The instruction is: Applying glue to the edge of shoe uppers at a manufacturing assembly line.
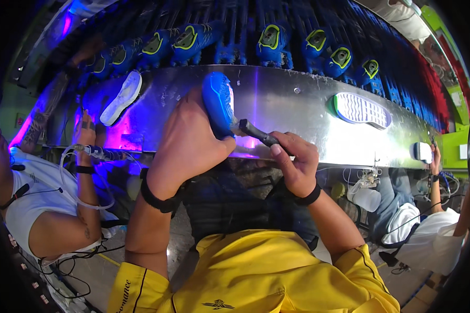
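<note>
Above the metal bench, my left hand (190, 141) is closed around a blue shoe upper (218, 104), held with its toe pointing away from me. A pale strip shows along the shoe's right side. My right hand (297, 161) pinches the handle of a dark brush (258, 134) between thumb and fingers. The brush's angled head is at the lower right side of the shoe; whether its bristles touch the upper is hard to make out. Part of the shoe's near end is hidden by my left fingers.
A metal bench (277, 104) runs across in front of me. On it lie a white sole (121, 99) at left and a white-and-blue sole (361, 110) at right. Behind, several blue shoes (190, 40) stand on a blue slatted rack. Co-workers (52, 208) sit on both sides.
</note>
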Demonstrator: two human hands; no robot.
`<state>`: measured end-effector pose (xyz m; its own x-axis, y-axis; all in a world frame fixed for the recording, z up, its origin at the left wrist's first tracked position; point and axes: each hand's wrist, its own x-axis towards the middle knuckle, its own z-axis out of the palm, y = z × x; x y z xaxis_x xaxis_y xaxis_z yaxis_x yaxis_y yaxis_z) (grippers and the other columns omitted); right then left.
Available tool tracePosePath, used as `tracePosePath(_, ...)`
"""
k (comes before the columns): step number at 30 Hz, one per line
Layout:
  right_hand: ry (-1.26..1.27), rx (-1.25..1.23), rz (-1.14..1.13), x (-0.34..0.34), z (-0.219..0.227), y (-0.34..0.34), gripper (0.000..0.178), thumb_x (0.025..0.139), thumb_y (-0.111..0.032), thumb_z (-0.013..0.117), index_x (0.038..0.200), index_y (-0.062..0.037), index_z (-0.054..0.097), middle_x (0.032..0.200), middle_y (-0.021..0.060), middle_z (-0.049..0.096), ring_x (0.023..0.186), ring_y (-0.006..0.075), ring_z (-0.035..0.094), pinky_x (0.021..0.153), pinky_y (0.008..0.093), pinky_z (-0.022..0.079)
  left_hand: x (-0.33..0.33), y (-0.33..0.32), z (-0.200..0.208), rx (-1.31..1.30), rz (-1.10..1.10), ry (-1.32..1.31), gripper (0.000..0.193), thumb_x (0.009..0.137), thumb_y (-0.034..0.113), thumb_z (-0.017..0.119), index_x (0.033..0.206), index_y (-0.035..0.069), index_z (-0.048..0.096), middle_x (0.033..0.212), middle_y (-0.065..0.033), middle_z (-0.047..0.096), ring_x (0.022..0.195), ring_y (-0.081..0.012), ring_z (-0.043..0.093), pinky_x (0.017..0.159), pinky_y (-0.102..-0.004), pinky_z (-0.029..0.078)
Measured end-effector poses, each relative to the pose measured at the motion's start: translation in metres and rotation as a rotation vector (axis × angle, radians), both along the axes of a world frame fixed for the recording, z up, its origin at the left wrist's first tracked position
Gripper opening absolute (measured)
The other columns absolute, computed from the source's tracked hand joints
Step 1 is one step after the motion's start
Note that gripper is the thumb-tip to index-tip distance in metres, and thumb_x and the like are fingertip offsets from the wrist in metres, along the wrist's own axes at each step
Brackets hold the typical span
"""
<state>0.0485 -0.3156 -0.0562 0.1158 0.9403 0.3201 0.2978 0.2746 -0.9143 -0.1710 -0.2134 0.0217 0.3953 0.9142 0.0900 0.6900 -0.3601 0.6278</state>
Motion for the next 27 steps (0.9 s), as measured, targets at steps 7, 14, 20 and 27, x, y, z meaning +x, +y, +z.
tracePosePath(7,-0.013,-0.118,-0.09,-0.006,-0.019,-0.014,0.02,0.095,-0.011,0.075,0.109,0.0027,0.077,0.078,0.0162,0.068,0.067,0.0258,0.066,0.064,0.0336,0.05,-0.012,0.007,-0.002,-0.083,0.016,0.071,0.086,0.071,0.01,0.088,0.145,-0.002,0.046,0.128,-0.0272,0.067,0.12,-0.0443,0.067,0.103,-0.0456,0.054)
tracePosePath(14,0.176,-0.388,-0.111,-0.001,0.005,-0.029,0.022,0.1,-0.013,0.073,0.113,0.0043,0.076,0.076,0.0081,0.07,0.069,0.0096,0.063,0.064,0.0271,0.049,-0.04,0.006,-0.039,-0.13,-0.004,-0.321,0.113,0.08,0.012,0.089,0.168,-0.001,0.018,0.145,-0.0196,0.061,0.129,-0.0257,0.064,0.111,-0.0386,0.05)
tracePosePath(20,-0.005,-0.26,-0.067,0.003,0.055,-0.023,0.021,0.1,-0.013,0.071,0.111,0.0043,0.075,0.074,0.0099,0.068,0.064,0.0145,0.063,0.061,0.0297,0.048,-0.033,-0.039,-0.037,-0.596,-0.039,-0.827,0.107,0.087,0.007,0.083,0.168,-0.006,0.014,0.156,-0.0125,0.049,0.137,-0.0176,0.051,0.117,-0.0343,0.042)
tracePosePath(27,-0.237,-0.109,-0.073,0.011,0.065,-0.034,0.018,0.099,-0.013,0.071,0.108,0.0026,0.075,0.072,0.0137,0.065,0.058,0.0224,0.062,0.056,0.0334,0.045,-0.025,-0.056,-0.025,-0.686,-0.074,-0.881,0.105,0.088,0.013,0.083,0.167,-0.007,0.016,0.153,-0.0134,0.051,0.134,-0.017,0.054,0.116,-0.0339,0.043)
